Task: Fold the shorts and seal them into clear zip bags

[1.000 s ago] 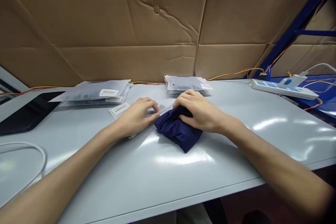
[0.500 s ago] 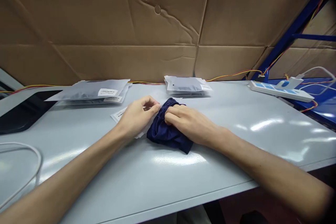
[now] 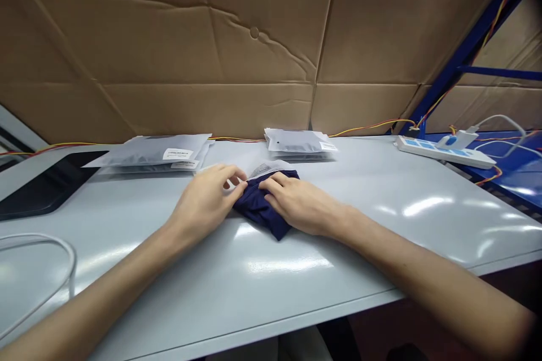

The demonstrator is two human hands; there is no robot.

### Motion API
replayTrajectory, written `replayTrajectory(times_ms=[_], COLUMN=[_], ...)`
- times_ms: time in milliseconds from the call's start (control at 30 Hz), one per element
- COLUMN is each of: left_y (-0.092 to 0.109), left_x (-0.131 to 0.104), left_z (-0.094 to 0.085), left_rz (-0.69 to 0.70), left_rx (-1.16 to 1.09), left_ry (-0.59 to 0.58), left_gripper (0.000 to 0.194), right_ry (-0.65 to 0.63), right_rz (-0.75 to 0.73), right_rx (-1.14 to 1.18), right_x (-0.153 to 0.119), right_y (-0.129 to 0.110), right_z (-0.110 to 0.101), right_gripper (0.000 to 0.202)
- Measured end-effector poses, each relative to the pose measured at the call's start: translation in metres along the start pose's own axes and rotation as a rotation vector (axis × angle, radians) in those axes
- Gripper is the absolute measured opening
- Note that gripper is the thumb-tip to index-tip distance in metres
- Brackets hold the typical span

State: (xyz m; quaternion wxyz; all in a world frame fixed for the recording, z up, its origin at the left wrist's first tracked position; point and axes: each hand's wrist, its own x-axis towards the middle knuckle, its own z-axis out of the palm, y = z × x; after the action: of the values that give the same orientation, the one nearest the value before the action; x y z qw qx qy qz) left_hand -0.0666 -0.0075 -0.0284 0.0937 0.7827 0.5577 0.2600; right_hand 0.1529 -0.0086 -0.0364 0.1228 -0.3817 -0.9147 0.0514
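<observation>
A dark navy folded cloth (image 3: 262, 207) lies on the table in front of me, with a whitish translucent bag (image 3: 267, 167) showing at its far edge. My left hand (image 3: 212, 192) pinches at the left side, its thumb and fingertips together where the bag's edge meets the cloth. On the right part of the cloth, my right hand (image 3: 298, 200) has its fingers bent and closed on the fabric; its fingertips are partly hidden. Some of the bag is covered by my left hand.
Labelled bags lie stacked at the back left (image 3: 148, 150) and back centre (image 3: 298, 142). A black flat object (image 3: 51, 183) and a white cable (image 3: 70, 254) are on the left. A power strip (image 3: 444, 152) sits back right, before a cardboard wall (image 3: 169, 51).
The cloth has flattened and shifted slightly left, and the bag now shows behind it. My left hand has moved a little left and down. The camera view has tilted slightly.
</observation>
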Motion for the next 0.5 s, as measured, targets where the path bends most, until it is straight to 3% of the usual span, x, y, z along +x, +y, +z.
replayTrajectory(times_ms=[200, 400, 500], left_y=[-0.013, -0.003, -0.004], left_x=[-0.023, -0.03, -0.03], left_z=[0.0, 0.002, 0.003], left_rz=[-0.039, 0.026, 0.077], left_rx=[0.116, 0.244, 0.336], left_ry=[0.019, 0.167, 0.146], left_gripper=[0.019, 0.025, 0.029], right_ry=[0.014, 0.06, 0.076], right_rz=[-0.107, -0.006, 0.018], right_rx=[-0.048, -0.145, -0.188], right_x=[-0.003, 0.009, 0.025], right_y=[-0.004, -0.015, -0.02], right_z=[0.001, 0.01, 0.017], right_gripper=[0.047, 0.048, 0.046])
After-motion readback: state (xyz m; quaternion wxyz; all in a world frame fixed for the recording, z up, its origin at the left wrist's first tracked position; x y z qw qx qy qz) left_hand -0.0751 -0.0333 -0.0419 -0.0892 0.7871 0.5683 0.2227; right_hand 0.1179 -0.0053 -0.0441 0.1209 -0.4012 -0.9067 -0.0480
